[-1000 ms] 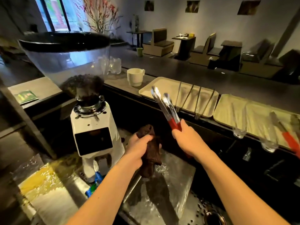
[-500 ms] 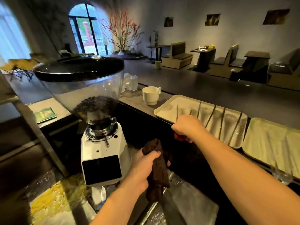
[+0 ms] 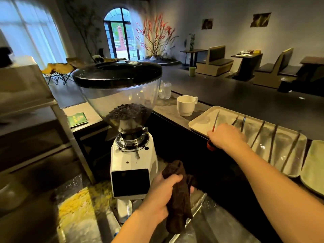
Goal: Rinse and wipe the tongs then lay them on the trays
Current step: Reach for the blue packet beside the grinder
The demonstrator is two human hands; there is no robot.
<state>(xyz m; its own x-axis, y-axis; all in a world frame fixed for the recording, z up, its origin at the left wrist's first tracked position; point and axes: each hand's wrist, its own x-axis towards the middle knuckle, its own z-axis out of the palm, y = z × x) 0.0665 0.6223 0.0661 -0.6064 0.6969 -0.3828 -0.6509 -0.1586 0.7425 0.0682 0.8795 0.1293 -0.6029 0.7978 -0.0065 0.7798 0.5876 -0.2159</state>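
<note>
My right hand [image 3: 226, 136] grips the red-handled tongs [image 3: 216, 121] by their handle, and the metal arms lie over the left end of the cream tray [image 3: 198, 122] on the bar counter. Several all-metal tongs [image 3: 257, 134] lie side by side further right in the same tray. My left hand [image 3: 164, 195] is closed on a dark brown cloth [image 3: 178, 197] held low beside the grinder, above the steel sink area. A second pale tray [image 3: 313, 165] shows at the right edge.
A white coffee grinder [image 3: 130, 165] with a bean-filled hopper stands just left of my left hand. A white mug [image 3: 185, 105] and a glass [image 3: 165, 90] sit on the counter behind the tray. The steel drainboard [image 3: 215, 225] lies below.
My right hand carried the red-handled tongs from in front of me down onto the left end of the tray. The view swung up and left. The cloth stayed in my left hand.
</note>
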